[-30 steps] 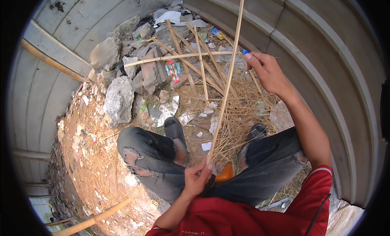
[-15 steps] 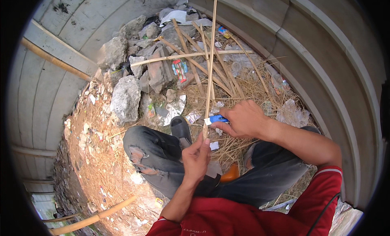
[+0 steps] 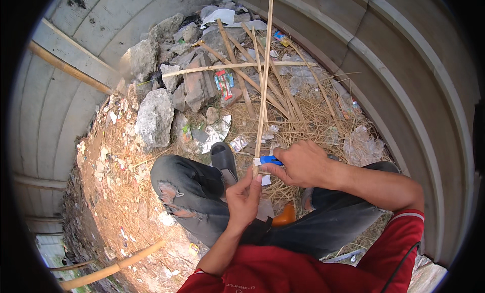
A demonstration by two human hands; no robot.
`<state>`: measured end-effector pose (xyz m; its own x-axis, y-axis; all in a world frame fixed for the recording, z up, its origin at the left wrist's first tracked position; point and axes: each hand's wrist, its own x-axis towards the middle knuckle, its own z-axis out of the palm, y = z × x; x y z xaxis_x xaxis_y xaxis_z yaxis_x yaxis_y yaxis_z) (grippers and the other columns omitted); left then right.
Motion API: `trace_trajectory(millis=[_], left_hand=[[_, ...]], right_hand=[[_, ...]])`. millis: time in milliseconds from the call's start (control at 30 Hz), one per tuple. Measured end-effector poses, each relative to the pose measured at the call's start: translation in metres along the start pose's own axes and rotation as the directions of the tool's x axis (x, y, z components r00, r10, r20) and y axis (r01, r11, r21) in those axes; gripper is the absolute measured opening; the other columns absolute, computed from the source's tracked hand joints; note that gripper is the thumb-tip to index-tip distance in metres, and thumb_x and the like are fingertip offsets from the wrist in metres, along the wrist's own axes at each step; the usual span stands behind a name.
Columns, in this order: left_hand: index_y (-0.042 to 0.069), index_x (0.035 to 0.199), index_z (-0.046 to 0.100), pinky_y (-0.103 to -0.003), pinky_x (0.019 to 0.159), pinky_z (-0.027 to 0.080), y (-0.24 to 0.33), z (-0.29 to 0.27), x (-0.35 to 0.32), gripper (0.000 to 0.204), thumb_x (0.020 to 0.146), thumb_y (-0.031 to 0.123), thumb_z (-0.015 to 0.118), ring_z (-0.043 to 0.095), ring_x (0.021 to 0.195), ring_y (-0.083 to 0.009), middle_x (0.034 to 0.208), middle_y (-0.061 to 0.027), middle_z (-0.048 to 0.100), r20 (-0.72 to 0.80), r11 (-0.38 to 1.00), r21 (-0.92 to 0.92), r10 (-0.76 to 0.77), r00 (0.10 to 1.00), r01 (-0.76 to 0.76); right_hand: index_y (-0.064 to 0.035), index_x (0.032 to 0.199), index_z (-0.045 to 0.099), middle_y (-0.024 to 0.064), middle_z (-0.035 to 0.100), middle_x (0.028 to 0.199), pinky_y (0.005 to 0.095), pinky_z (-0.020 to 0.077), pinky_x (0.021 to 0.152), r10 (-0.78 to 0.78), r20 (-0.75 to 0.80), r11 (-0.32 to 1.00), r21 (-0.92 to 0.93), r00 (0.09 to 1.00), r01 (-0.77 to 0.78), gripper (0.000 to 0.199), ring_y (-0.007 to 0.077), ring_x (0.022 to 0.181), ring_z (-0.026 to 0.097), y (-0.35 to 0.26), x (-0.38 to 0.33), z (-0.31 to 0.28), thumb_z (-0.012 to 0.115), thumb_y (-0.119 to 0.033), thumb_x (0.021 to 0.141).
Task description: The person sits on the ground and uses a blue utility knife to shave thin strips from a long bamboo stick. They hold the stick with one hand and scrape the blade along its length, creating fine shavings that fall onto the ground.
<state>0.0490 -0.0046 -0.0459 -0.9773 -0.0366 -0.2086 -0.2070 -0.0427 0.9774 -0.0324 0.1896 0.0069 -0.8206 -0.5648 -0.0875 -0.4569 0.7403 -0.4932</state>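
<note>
A thin bamboo strip (image 3: 263,86) is being gripped at its lower end by the closed fingers of the left hand (image 3: 243,198), its long axis running up and away, while a blue cutter (image 3: 269,161) is being pressed against it by the clenched right hand (image 3: 303,164).

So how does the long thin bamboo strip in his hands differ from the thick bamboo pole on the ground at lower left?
The thin bamboo strip is a slender, flat sliver; the thick bamboo pole is round and much stouter. The strip stands nearly upright, gripped by the left hand with the right hand against it; the pole lies untouched on the dirt. Both are pale tan.
</note>
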Motion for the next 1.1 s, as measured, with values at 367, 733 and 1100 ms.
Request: trace_trajectory(millis=[367, 733, 1100], left_hand=[[-0.007, 0.133, 0.061, -0.02, 0.057, 0.044, -0.026, -0.017, -0.058, 0.037, 0.101, 0.012, 0.064, 0.052, 0.067, -0.0013, 0.08, 0.0028, 0.064, 0.086, 0.983, 0.176, -0.07, 0.994, 0.054], [-0.008, 0.133, 0.06, -0.021, 0.058, 0.043, -0.019, -0.018, -0.014, 0.038, 0.1, 0.011, 0.063, 0.051, 0.068, -0.0025, 0.073, 0.0045, 0.059, -0.047, 0.955, 0.282, 0.11, 0.993, -0.093], [-0.005, 0.127, 0.065, -0.025, 0.062, 0.049, -0.028, -0.035, -0.063, 0.034, 0.094, 0.005, 0.068, 0.062, 0.065, -0.0072, 0.068, -0.012, 0.065, 0.08, 0.894, 0.431, 0.099, 0.992, -0.124]], right_hand=[[0.0021, 0.077, 0.068, 0.0253, 0.062, 0.065, 0.0533, 0.0498, 0.066, 0.356, -0.328, 0.928, 0.013, 0.875, -0.373, 0.063, 0.045, 0.068, 0.064, 0.119, 0.051, -0.063, 0.049, -0.052, 0.102], [-0.0029, 0.083, 0.074, 0.0234, 0.068, 0.068, 0.0519, 0.055, 0.061, 0.023, 0.066, 1.0, -0.011, 0.998, -0.023, 0.054, 0.0427, 0.064, 0.069, 0.002, 0.013, 0.016, 0.053, -0.051, 0.099], [0.0038, 0.081, 0.071, 0.027, 0.067, 0.074, 0.0546, 0.0527, 0.071, 0.419, -0.193, 0.904, -0.006, 0.887, -0.428, 0.061, 0.0441, 0.076, 0.068, 0.122, 0.049, -0.047, 0.047, -0.048, 0.102]])
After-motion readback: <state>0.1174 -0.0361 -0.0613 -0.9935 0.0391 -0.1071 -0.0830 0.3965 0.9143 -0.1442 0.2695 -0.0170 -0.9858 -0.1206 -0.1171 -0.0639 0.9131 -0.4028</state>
